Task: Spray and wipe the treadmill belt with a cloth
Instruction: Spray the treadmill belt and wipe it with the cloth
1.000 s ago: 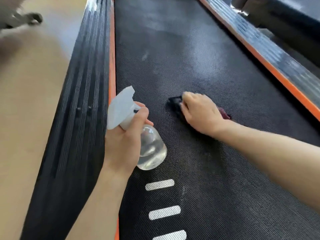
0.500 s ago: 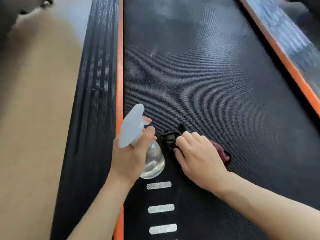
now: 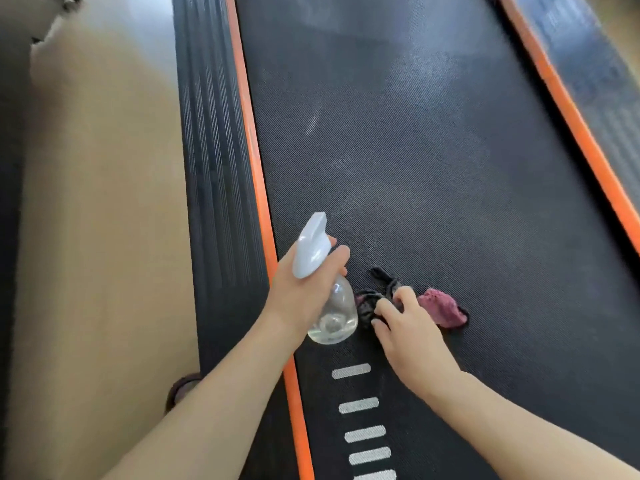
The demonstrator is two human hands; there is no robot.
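Observation:
The black textured treadmill belt [image 3: 433, 161] runs up the frame, with paler damp patches farther up. My left hand [image 3: 304, 289] grips a clear spray bottle [image 3: 334, 315] with a white trigger head, held just above the belt's left edge, its nozzle pointing up the belt. My right hand [image 3: 405, 323] lies on a crumpled dark cloth with a maroon side [image 3: 441, 306], its fingertips curled and pinching the dark bunched part. The cloth sits on the belt right beside the bottle.
Orange strips [image 3: 256, 174] border the belt on both sides, with black ribbed side rails [image 3: 211, 168] outside them. White dashes [image 3: 360, 405] mark the belt near me. Tan floor [image 3: 104, 237] lies to the left, with a dark round object [image 3: 181, 388] by my left forearm.
My right hand dragged the cloth down the belt toward me and to the left, then went from pressing flat to pinching it. The bottle stayed in my left hand.

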